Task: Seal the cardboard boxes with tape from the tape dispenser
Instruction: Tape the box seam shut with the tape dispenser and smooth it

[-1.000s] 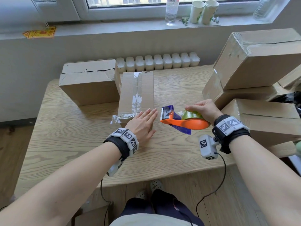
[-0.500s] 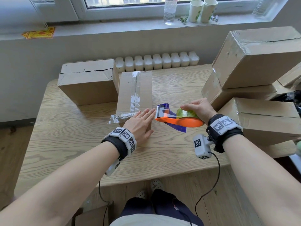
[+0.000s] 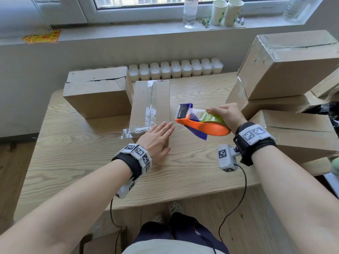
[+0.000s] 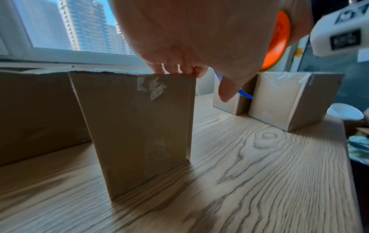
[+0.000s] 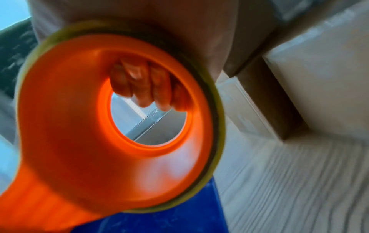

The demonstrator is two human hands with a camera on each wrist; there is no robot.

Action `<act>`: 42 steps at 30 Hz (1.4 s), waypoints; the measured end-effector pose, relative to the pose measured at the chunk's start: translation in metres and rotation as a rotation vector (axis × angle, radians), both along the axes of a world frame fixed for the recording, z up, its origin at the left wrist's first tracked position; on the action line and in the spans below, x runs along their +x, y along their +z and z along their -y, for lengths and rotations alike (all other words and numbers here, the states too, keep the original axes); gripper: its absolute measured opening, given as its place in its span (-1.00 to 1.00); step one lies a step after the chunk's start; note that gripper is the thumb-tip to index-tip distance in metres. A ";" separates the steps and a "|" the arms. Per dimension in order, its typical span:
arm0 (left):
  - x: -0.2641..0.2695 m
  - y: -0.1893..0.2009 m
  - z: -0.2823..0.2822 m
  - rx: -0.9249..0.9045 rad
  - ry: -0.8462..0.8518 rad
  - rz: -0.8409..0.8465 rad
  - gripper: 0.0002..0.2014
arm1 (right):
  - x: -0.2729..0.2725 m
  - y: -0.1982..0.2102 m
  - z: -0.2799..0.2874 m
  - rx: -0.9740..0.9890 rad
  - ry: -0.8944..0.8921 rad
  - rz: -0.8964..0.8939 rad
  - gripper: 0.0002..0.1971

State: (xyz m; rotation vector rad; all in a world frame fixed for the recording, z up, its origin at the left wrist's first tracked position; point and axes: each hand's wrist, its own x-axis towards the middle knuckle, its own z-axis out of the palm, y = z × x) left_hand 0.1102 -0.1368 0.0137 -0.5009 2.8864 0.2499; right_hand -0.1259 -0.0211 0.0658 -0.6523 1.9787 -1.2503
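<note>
Taped box held flat, dispenser raised beside it.
We press our left hand [image 3: 156, 138], fingers straight, on the narrow cardboard box [image 3: 149, 107], long axis pointing to the window; our right hand [image 3: 226, 114] grips the orange tape dispenser [image 3: 201, 125], nose leftward, above the woodgrain bench [image 3: 73, 162].

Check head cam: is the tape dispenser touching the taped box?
No: the right hand holds the tape dispenser in the air, apart from the taped box.
</note>
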 end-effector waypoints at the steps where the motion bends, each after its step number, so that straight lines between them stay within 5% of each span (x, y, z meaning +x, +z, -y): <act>1: 0.001 0.001 0.001 0.017 -0.001 -0.001 -0.23 | -0.003 -0.001 0.000 0.011 0.013 -0.015 -0.75; 5: 0.006 0.003 0.005 0.117 0.018 -0.076 -0.18 | -0.006 -0.015 -0.005 0.042 -0.023 -0.082 -0.51; 13: 0.048 -0.005 0.007 0.100 0.286 -0.203 -0.30 | 0.023 -0.068 -0.008 0.318 0.146 -0.258 -0.78; 17: 0.072 -0.012 0.010 0.141 0.440 -0.261 -0.29 | 0.043 -0.080 -0.004 0.378 0.201 -0.380 -0.59; 21: 0.081 -0.017 0.009 0.239 0.549 -0.316 -0.28 | 0.061 -0.089 -0.003 0.430 0.249 -0.484 -0.76; 28: 0.079 -0.019 0.002 0.472 0.646 -0.404 -0.26 | 0.082 -0.108 -0.004 0.497 0.311 -0.610 -0.70; 42: 0.077 -0.017 0.000 0.645 0.684 -0.445 -0.31 | 0.111 -0.123 -0.004 0.793 0.590 -0.552 -0.77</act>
